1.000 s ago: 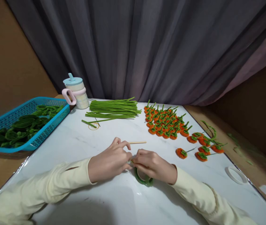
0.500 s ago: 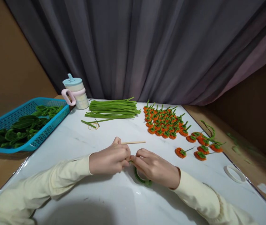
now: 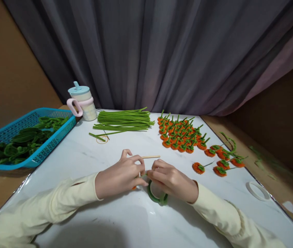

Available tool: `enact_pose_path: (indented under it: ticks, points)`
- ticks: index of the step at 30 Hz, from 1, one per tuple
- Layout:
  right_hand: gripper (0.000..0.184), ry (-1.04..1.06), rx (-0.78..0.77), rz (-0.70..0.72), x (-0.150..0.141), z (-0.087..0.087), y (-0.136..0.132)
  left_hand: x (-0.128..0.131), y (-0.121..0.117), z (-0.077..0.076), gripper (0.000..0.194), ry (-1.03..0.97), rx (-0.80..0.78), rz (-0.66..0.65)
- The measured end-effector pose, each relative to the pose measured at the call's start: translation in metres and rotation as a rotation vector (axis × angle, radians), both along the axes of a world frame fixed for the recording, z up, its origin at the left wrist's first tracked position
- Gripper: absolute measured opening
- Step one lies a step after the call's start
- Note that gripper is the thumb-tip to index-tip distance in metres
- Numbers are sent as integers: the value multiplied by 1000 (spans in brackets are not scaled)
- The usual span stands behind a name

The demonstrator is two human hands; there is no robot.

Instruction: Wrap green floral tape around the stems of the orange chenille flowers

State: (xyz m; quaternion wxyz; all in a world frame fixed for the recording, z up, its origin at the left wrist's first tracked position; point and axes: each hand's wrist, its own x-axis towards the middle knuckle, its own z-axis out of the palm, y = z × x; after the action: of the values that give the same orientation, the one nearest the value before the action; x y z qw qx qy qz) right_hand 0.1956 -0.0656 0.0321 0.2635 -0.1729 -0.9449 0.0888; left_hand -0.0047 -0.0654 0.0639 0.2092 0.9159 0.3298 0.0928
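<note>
White tabletop (image 3: 84,151): your right hand (image 3: 173,181) pinches a green strip (image 3: 145,175) near a green ring (image 3: 154,198); cannot tell whether your left hand (image 3: 119,175) grips anything.

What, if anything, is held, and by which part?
The right hand pinches a green piece, part unclear; an orange bit shows under the left hand, its hold hidden.

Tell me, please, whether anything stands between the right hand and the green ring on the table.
Nothing visible does: the right hand partly covers the green ring in this view. Whether they touch, I cannot tell. The pale stick lies beyond, out of the way.
</note>
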Motion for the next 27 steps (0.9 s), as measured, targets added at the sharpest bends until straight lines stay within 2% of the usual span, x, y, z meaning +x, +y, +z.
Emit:
enact_pose_path:
  ticks: [2,4,6,9,14,19,21,22,27]
  points:
    - [22,-12,-79,-19,0,0,0,0,-4,-2,14,11,131,13]
    - [23,-29,-82,-50,0,2,0,-1,-6,-3,13,21,214,-7]
    - [26,-50,0,-68,0,4,-2,-1,-7,-4,16,18,278,-41]
    - [29,-88,210,-68,-1,7,-3,-2,-6,-5,21,-15,323,-43]
    - [20,-107,470,-48,-4,10,-2,-3,-2,-7,23,-107,270,-22]
    - [22,-96,566,9,-4,8,-1,-4,8,-7,24,-99,82,-48]
    - [24,-95,493,4,-2,5,0,-4,10,-8,26,-62,18,-72]
    - [26,-92,409,-8,-2,3,0,-4,11,-9,26,-40,6,-82]
    - [27,4,-230,-60,-1,-3,4,-4,5,-13,19,19,121,-73]
